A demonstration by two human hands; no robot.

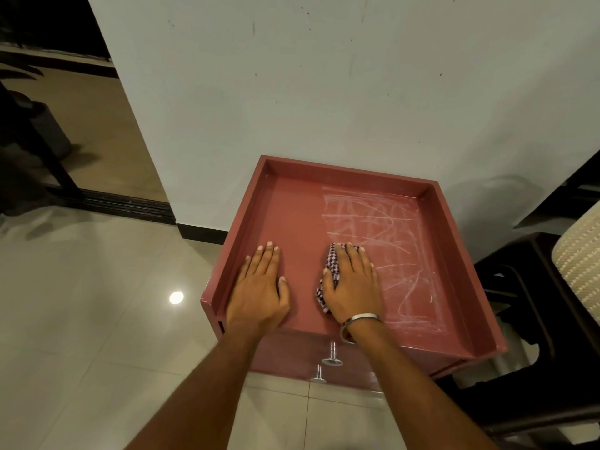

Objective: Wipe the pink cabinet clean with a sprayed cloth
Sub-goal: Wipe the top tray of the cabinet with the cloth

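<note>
The pink cabinet [246, 219] stands against the white wall, its top a shallow tray with a raised rim. White scribble marks [389, 241] cover the right half of the top; the left half looks plain. My left hand [259, 287] lies flat on the left part of the top, fingers straight. My right hand [352, 282] presses a checked purple-and-white cloth [332, 264] onto the middle of the top, at the left edge of the marks. The cloth is bunched under the palm and shows only beside the thumb and fingertips. A metal bangle sits on that wrist.
Two metal knobs [331, 355] stick out of the cabinet front below my wrists. A dark plastic stool [506, 287] and a chair with a cream woven seat [581, 261] stand close on the right. Glossy tiled floor [97, 319] spreads to the left; a dark doorway lies beyond.
</note>
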